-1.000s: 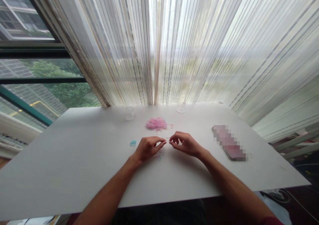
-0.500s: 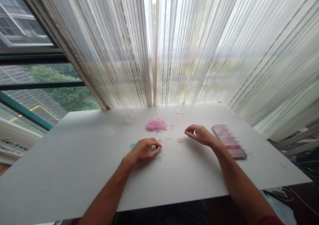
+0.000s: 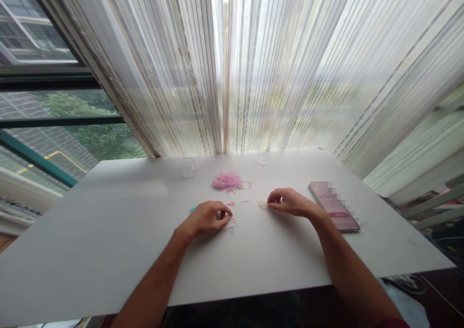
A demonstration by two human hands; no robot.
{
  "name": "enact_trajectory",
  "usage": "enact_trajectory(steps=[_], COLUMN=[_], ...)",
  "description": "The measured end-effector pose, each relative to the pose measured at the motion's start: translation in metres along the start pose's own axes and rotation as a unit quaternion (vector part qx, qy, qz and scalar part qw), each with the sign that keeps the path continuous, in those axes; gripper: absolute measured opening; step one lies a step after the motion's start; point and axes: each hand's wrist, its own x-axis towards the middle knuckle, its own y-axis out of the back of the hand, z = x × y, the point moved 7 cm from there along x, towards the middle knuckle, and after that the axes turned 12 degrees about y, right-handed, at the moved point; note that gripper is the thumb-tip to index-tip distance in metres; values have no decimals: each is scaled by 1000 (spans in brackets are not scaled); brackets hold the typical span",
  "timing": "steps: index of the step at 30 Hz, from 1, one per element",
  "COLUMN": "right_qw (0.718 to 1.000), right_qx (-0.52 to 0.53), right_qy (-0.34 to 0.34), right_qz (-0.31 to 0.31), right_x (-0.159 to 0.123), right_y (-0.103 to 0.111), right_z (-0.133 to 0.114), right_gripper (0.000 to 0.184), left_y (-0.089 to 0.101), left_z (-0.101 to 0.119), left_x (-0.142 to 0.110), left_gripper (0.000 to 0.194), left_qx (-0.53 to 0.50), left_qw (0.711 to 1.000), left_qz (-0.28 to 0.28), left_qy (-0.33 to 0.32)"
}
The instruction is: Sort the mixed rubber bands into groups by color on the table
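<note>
My left hand (image 3: pixel 206 217) rests low over the white table, thumb and forefinger pinched at a small pale pink rubber band (image 3: pixel 232 220). Just below those fingertips lie a few bluish and lilac rubber bands (image 3: pixel 232 230). Partly covered behind the same hand is a light blue bunch (image 3: pixel 192 209). My right hand (image 3: pixel 290 203) has its fingers pinched together at the right edge of a little group of yellow rubber bands (image 3: pixel 261 204); what sits between those fingertips is too small to make out. Beyond both hands is a pink heap of rubber bands (image 3: pixel 227 180).
Toward the back of the white table (image 3: pixel 126 231) stand a clear round container (image 3: pixel 188 167) and a clear lid (image 3: pixel 263 159). A phone (image 3: pixel 335 207) lies right of my right hand. Reddish bands (image 3: pixel 231 204) lie between the heap and my left hand. Sheer curtains (image 3: pixel 246 76) hang behind.
My right hand has come down and slightly left onto the edge of the yellow bands. My left hand has shifted a little left, and a pink band now shows at its fingertips.
</note>
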Motion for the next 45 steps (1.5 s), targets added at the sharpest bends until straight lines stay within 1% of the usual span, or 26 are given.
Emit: enact_trajectory(steps=[4,9,13,19,21,24,28,33,36,38,41,43,45], right_qw=[1000,1000,1000,1000,1000,1000,998,999,999,999,998,998,997], right_qx=[0,8,2,-6,2,15,12,-38,-40,-40,-50,-51,-44], right_qy=[2,17,9,1,2,25,48,24,11,10,16,33,67], right_qz=[-10,-8,-3,0,-3,-3,-23,-27,-20,-19,-21,-11,19], right_x=[2,3,2,-1,0,2,4,2,3,3,5,5,6], right_y=[-4,-8,-6,-1,-4,-10,-19,-16,-14,-15,-15,-15,-12], right_z=[-3,-2,0,-4,-6,-11,-18,-12,-7,-6,-6,-10,-18], right_gripper=[14,13,13,11,11,16,17,17,19,20,21,22,21], left_y=[0,0,1,1,0,-2,-3,-5,-5,-3,2,7,11], left_z=[-1,-1,0,-4,-5,-6,-5,-3,-4,-4,-5,-5,-6], left_x=[0,0,0,-1,-1,0,0,1,1,1,2,3,3], left_gripper=[16,14,14,15,16,15,13,14,14,13,13,12,11], left_qx=[1,-3,0,-11,-16,-17,-14,-10,-12,-18,-26,-24,-14], left_qw=[1000,1000,1000,1000,999,999,999,999,999,999,999,999,998], left_qz=[-3,-3,-6,-16,-19,-25,-26,-30,-35,-29,-6,20,54], left_qy=[6,7,4,18,20,26,30,32,39,37,30,29,27])
